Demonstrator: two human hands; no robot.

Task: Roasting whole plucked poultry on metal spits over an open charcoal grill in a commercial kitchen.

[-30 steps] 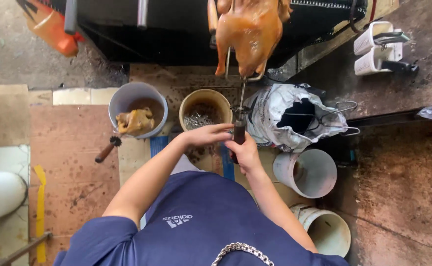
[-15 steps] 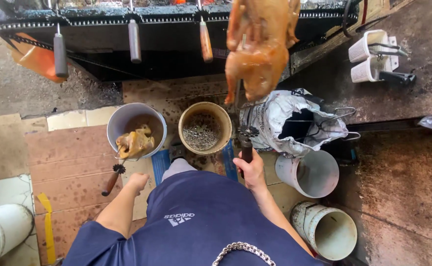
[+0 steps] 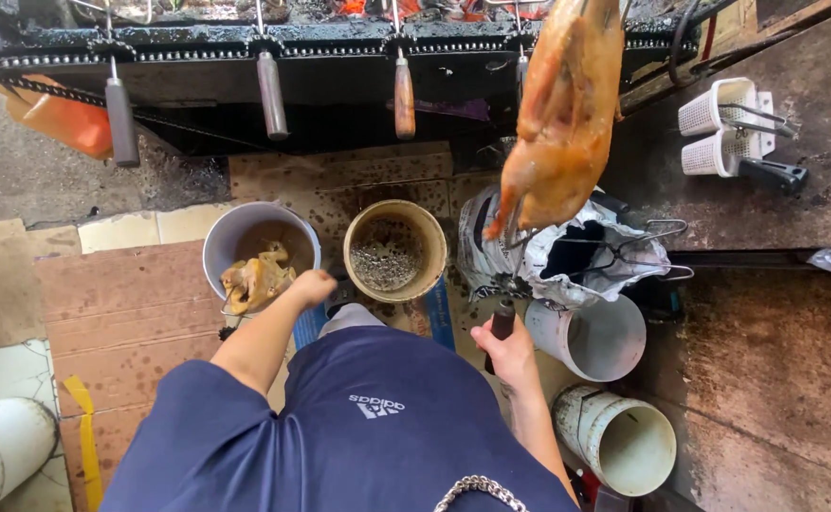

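My right hand (image 3: 508,349) grips the dark handle (image 3: 502,320) of a long skewer. On its far end hangs a roasted golden-brown chicken (image 3: 565,114), raised in front of the black charcoal grill (image 3: 339,85). My left hand (image 3: 313,287) is curled at the near rim of a grey bucket (image 3: 235,237) with raw chicken pieces (image 3: 256,280) inside. Whether that hand holds anything is hidden.
A tan bucket (image 3: 396,248) of dark bits stands beside the grey one. Right of it sit a crumpled sack with tongs (image 3: 576,256) and two white buckets (image 3: 593,337) (image 3: 619,438). Skewer handles (image 3: 270,95) hang from the grill. White baskets (image 3: 719,128) rest on the counter.
My left hand left the skewer handle and moved left to the grey bucket's rim. The roasted chicken rose higher toward the grill, with my right hand still on the handle.
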